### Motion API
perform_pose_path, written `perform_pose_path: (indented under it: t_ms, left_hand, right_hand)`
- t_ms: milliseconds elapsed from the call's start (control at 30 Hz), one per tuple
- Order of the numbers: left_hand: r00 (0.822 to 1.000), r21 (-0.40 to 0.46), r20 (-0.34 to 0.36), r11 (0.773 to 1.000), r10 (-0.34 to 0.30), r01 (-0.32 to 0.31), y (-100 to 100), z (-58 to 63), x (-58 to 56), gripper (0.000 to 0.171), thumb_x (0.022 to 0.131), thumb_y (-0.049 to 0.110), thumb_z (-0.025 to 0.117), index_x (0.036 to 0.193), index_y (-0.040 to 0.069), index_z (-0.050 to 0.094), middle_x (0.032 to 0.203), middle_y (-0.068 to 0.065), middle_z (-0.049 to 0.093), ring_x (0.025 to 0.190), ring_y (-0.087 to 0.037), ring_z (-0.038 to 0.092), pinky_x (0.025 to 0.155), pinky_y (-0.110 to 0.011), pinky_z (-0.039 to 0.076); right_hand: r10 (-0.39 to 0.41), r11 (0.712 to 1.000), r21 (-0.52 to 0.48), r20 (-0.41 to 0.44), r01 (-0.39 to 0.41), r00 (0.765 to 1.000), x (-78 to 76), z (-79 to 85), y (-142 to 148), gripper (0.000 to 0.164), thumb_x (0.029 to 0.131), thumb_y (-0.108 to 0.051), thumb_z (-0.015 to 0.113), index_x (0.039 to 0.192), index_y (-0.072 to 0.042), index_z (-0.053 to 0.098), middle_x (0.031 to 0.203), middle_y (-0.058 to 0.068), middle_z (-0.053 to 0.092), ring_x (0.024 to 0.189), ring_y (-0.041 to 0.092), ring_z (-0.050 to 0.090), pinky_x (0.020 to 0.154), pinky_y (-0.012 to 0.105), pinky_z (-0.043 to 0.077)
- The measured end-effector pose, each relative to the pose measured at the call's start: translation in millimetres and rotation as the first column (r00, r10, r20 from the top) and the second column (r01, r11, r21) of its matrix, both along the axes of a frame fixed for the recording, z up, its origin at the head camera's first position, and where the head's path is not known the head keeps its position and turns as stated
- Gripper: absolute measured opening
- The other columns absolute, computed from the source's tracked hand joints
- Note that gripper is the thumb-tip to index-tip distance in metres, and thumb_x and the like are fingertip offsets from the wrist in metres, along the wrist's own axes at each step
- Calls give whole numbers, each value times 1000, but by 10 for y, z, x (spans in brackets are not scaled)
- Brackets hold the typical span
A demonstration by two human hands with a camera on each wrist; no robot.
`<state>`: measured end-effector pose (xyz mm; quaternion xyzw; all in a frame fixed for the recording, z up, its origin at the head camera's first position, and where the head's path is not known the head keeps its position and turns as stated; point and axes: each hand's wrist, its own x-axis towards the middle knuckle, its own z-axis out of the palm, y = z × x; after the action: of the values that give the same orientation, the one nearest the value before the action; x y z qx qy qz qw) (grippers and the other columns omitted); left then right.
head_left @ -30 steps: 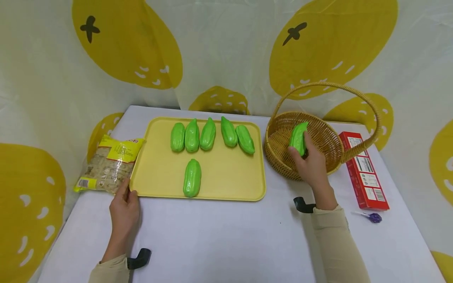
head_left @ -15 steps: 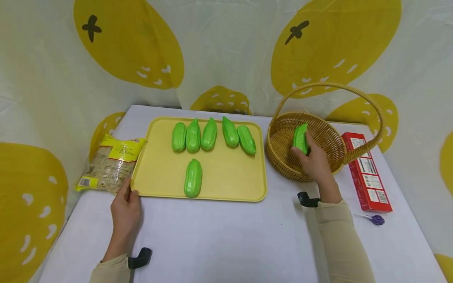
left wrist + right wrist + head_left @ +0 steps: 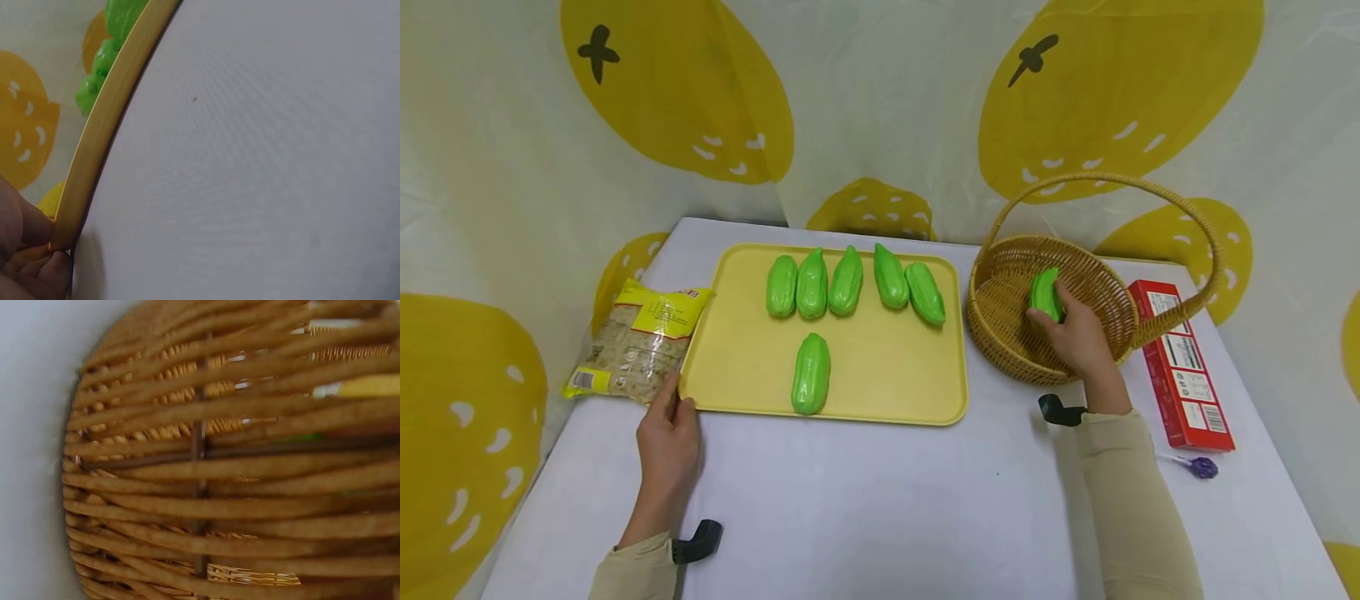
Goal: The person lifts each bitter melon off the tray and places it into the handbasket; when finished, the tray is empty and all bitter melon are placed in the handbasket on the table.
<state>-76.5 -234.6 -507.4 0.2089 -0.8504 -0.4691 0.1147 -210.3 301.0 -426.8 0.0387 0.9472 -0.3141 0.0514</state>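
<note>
Beige sleeves (image 3: 1138, 504); black wrist pieces (image 3: 698, 542), perhaps plastic.

Basket (image 3: 1000, 354) in high head view, right-wrist (close)

soft, even light; glare on green vegetables (image 3: 811, 375); right wrist view blurred.

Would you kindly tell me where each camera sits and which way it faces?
Head: on the head, facing forward and down at the yellow rectangular tray and round brown wicker basket; left hand and right hand show.
Left wrist: on that wrist, looking along the tray's edge; the left hand shows lower left.
Right wrist: on that wrist, facing the basket's woven side; no hand clearly shows.
Head and left wrist share the tray and left hand.
</note>
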Motion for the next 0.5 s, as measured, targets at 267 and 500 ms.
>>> perform_pose_path:
  t_ms: [267, 500]
  left_hand:
    - [1000, -10, -11, 1000, 18, -18, 5, -3, 2, 49, 98, 9, 43, 146, 11, 36, 151, -6, 36, 137, -18, 35, 112, -41, 37]
    - [1000, -18, -15, 1000, 14, -15, -7, -14, 4, 49, 99, 11, 43, 147, 13, 35, 151, -4, 35, 138, -17, 35, 112, -41, 38]
  right_hand:
    - [31, 999, 24, 74, -33, 997, -40, -32, 46, 80, 96, -49, 43, 152, -9, 3, 138, 32, 37, 106, 37, 40, 86, 51, 42]
    - [98, 994, 32, 98, -101, 990, -84, -37, 25, 81, 95, -46, 49, 152, -6, 8, 142, 33, 33, 116, 43, 39, 99, 63, 37]
